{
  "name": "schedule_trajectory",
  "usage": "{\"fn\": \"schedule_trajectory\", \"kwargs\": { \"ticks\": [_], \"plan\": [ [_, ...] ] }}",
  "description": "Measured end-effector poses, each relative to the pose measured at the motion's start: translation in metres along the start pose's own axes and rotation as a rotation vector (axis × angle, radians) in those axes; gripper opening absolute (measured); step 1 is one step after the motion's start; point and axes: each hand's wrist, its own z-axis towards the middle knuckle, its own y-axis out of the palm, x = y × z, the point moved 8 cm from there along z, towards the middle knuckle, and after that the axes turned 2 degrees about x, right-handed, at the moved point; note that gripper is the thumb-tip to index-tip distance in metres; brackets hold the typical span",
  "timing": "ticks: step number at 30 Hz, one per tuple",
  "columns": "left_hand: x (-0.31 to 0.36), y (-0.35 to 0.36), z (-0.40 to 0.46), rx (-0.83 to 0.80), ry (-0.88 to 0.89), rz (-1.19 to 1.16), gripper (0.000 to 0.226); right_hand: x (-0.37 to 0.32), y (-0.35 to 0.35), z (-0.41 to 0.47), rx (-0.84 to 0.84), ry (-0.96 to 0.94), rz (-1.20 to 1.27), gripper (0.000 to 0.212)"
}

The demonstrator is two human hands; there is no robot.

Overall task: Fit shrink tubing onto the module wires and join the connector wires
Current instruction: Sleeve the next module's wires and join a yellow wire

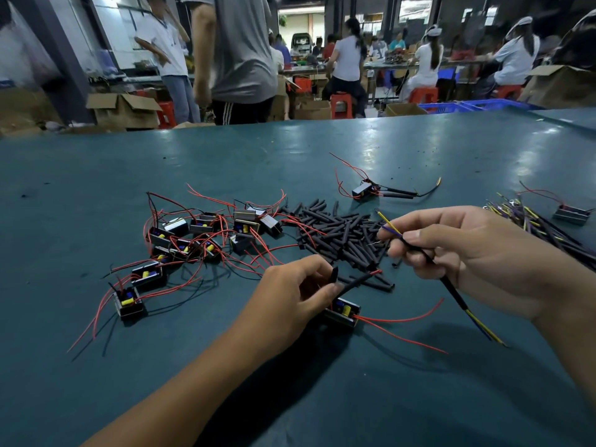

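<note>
1. Left hand (292, 293) pinched two black tubes (353, 283) fitted on module wires, red tip showing at the end of one.
2. Module (342, 312) lay on the green worktop (290, 398) just under that hand, near the front edge; two red leads trailed right.
3. Right hand (464, 253) gripped a black cable (451, 290) w/ yellow & purple wires poking past the fingertips.
4. Loose tubing pile (342, 235) sat mid-worktop, between both hands & beyond.
5. Heap of modules (200, 233) w/ red wires lay left of the pile.
6. One finished module (366, 189) sat further back; cable bundle (535, 224) at right edge.
7. People worked at benches behind.
</note>
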Motion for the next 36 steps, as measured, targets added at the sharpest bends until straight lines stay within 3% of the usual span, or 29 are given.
{"fn": "schedule_trajectory", "kwargs": {
  "ticks": [11, 17, 21, 25, 36],
  "plan": [
    [0.003, -0.006, -0.002, 0.085, 0.055, 0.142, 0.028, -0.001, 0.001, -0.001, 0.040, 0.014, 0.044, 0.018],
    [0.001, -0.007, -0.001, -0.008, 0.058, 0.170, 0.022, -0.002, 0.003, -0.002, 0.030, -0.002, -0.004, 0.021],
    [-0.003, -0.008, 0.000, -0.031, 0.021, 0.154, 0.019, -0.009, 0.000, -0.006, 0.080, -0.102, -0.198, 0.020],
    [-0.006, -0.004, -0.001, 0.034, -0.019, 0.138, 0.033, -0.014, 0.011, -0.012, 0.125, -0.211, -0.370, 0.030],
    [0.012, -0.013, -0.006, 0.148, 0.049, 0.063, 0.018, 0.024, 0.022, 0.007, 0.215, -0.212, -0.551, 0.006]
  ]
}}
